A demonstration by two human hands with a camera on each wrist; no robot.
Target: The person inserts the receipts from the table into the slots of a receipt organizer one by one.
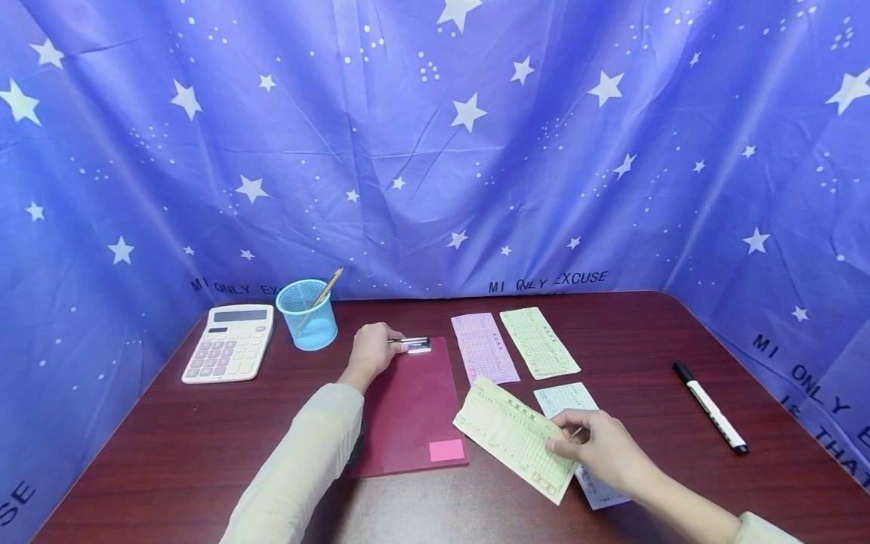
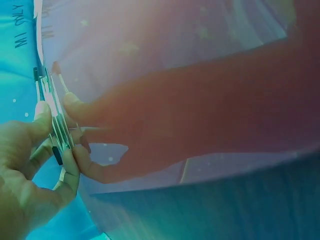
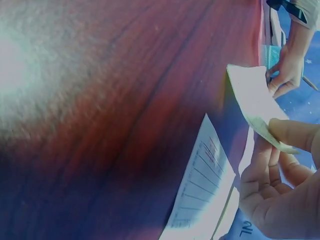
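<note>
A dark red clipboard [image 1: 414, 408] with a pink label near its lower right corner lies on the table. My left hand [image 1: 374, 349] pinches the metal clip [image 1: 414, 344] at its top; the left wrist view shows fingers and thumb on the clip [image 2: 57, 117] and a reflection of the hand in the glossy board. In my right hand [image 1: 601, 446] is a yellow-green printed slip [image 1: 519, 438], held between thumb and fingers by its right edge. It is raised above the table, over a pale blue slip [image 1: 569, 398] that it partly covers.
A pink slip [image 1: 484, 347] and another yellow-green slip [image 1: 540, 342] lie behind the right hand. To the far left are a white calculator [image 1: 231, 344] and a blue mesh pen cup [image 1: 316, 330] with a pencil. A black-capped marker [image 1: 710, 408] lies at the right.
</note>
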